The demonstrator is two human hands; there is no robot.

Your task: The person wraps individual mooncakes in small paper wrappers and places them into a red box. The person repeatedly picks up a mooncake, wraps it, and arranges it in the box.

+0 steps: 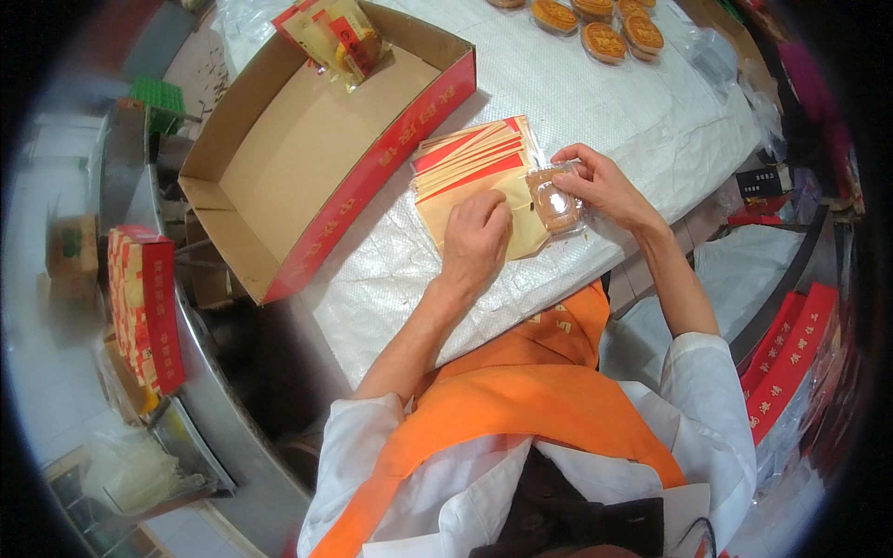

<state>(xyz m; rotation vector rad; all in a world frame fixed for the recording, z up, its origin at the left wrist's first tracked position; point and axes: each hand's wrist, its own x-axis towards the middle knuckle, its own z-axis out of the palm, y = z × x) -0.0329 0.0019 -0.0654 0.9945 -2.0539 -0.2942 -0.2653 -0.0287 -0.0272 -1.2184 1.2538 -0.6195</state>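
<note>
Left hand (474, 237): palm down, fingers curled, pressing flat on the top bag of the stack of bags (479, 181); it pins rather than grasps, with nothing enclosed in the fist.

Right hand (600, 186): fingers and thumb closed on the cake (555, 203), holding it at the right edge of the stack, against the mouth of the top bag. Whether the cake is partly inside the bag cannot be told.

Cake: round, brown, seated in a clear plastic tray; lies on the table cloth (595, 102) just right of the left hand, touching the stack.

Stack of bags: flat pale-yellow packets with red bands, fanned slightly, lying on the cloth at the table's near edge, between the box (307, 149) and the right hand.

Box: large open cardboard tray, brown inside, red outside walls, set to the left of the stack and hanging past the table edge. A few filled packets (337, 37) lie in its far corner.

Loose cakes (605, 23): several golden-brown rounds at the far side of the cloth, well apart from the hands.

Red cartons: one stack (144, 312) stands at the left below the table; another (791, 358) stands at the right beside the person.

Person: white sleeves, orange apron (521, 391).
</note>
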